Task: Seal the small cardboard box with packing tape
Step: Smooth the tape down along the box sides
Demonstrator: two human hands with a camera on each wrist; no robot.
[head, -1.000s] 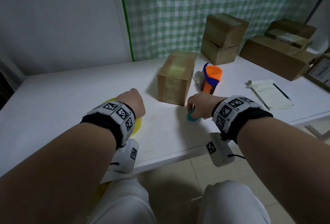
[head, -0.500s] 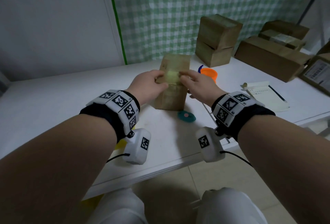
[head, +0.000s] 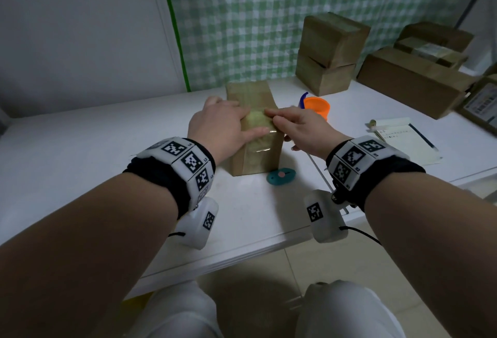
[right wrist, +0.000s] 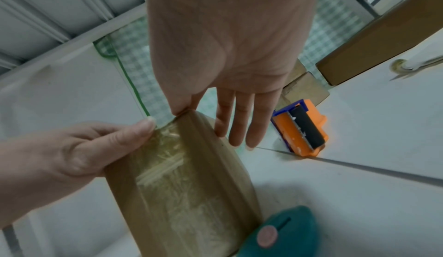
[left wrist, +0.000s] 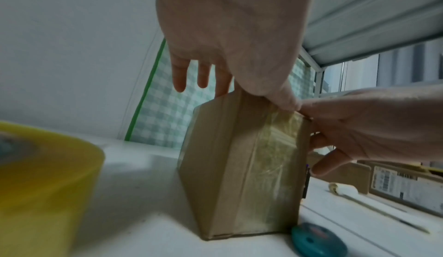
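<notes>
On white table (head: 80, 165), upright brown cardboard box (head: 255, 154), glossy wrinkled tape (head: 259, 119), left hand (head: 220, 125) and right hand (head: 304, 127) fingers straight, pressing it flat.

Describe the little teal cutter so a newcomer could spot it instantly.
Start at the white table, then find the upright brown cardboard box under both hands. The small teal oval plastic cutter lies flat at the box's near right base corner, the only teal item, with a pink round button.

dim, cool indoor light | soft shadows | wide-angle bending at edges | wrist views blurred, close foreground out of focus
</notes>
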